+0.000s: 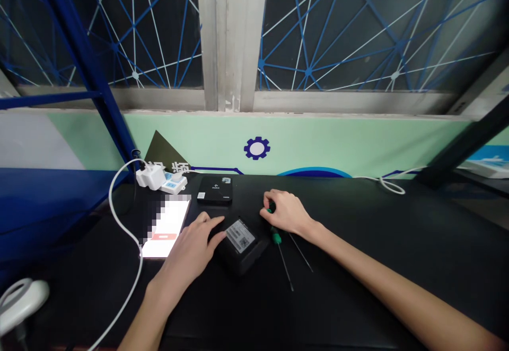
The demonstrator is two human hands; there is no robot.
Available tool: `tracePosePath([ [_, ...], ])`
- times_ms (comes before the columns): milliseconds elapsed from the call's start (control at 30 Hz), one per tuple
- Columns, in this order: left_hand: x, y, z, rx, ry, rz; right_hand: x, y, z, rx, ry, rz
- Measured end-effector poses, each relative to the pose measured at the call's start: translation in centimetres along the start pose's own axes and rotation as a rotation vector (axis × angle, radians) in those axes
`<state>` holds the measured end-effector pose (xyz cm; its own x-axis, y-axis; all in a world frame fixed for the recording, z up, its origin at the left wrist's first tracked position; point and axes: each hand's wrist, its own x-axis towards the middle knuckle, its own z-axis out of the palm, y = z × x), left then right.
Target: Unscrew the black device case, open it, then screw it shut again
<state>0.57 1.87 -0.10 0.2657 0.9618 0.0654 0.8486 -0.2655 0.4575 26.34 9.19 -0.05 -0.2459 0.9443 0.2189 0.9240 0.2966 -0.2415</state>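
Observation:
A small black box with a white printed label [240,236] lies on the black table. At its left edge is my left hand [194,245], thumb and index finger stretched apart, the thumb tip at the box's side. My right hand [286,211] is closed beyond the box, fingers curled round the dark and green handle of a screwdriver [301,253] whose thin shaft comes out below the palm. A second screwdriver with a green collar [277,237] lies beside it, its shaft pointing toward me; its handle end is partly hidden by my right hand.
Behind the box sits a flat black device [215,190]. Left of it are a lit tablet-like screen [169,229], a white power strip [174,183] with a plug, and a looping white cable [123,225]. A white rounded object [26,300] stands at the left edge. A wall with windows closes the back.

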Motion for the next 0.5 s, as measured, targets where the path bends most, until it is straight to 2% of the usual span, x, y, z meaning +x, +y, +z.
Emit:
tracePosePath([
  [167,0.13,-0.08,0.58,-0.041,0.103,0.051,-0.03,0.11,0.02,-0.015,0.023,-0.018],
  [500,-0.02,0.07,0.66,-0.074,0.085,0.049,-0.1,0.18,0.06,-0.03,0.133,-0.047],
])
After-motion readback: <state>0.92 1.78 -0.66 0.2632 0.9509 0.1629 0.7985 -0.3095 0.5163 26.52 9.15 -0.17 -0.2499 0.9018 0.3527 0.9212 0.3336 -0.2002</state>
